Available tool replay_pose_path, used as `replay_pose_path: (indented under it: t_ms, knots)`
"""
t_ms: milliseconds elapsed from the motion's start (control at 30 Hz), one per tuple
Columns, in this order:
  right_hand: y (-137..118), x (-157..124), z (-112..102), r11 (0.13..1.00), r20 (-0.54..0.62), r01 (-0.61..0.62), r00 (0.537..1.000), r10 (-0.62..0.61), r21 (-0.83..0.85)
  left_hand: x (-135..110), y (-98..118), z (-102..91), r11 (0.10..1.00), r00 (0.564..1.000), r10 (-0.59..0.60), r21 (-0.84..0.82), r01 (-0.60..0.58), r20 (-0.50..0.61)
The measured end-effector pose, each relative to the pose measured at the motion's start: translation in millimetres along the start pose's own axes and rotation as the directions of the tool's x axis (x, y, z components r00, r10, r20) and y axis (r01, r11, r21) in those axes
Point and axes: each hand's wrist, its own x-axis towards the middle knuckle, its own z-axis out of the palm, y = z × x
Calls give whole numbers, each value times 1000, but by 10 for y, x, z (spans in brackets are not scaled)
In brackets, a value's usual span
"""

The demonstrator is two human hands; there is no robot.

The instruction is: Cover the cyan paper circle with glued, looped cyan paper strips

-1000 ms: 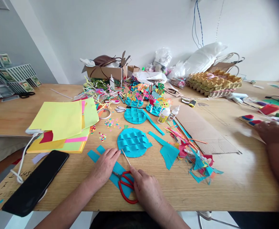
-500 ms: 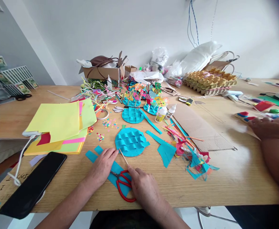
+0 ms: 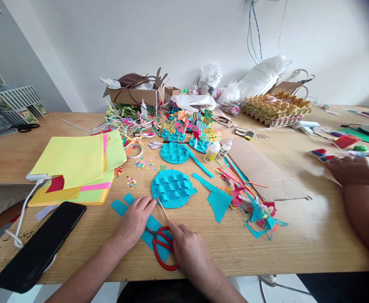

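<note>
Your right hand [image 3: 189,246] pinches a stick [image 3: 163,208] slanting away from the table's [image 3: 250,254] near edge toward the blue disc [image 3: 173,189]; left hand's [image 3: 136,219] grip unclear.

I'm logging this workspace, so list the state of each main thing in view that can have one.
Left hand: palm down over blue paper strips
Right hand: closed on a thin stick
Red-handled scissors: lying down, blades partly hidden
Woven blue disc: flat, strips bulging
Phone: screen dark
Glue bottles: upright
Cardboard box: open, filled
Egg trays: stacked
Coloured sheets: piled unevenly
</note>
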Motion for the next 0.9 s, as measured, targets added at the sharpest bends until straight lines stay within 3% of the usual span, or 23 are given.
replay_pose_path:
  t_ms: [567,800,900]
  knots:
    - [17,29,18,996,9,-19,1000,19,82,-22,-37,48,1000,1000,-7,-7,7,6]
    - [168,-152,62,963,-162,76,986,-34,259,-14,-46,66,1000,1000,-22,-20,22,-17]
    - [273,-245,46,963,-206,52,979,4,266,-17,-93,94,999,999,-33,-43,32,-30]
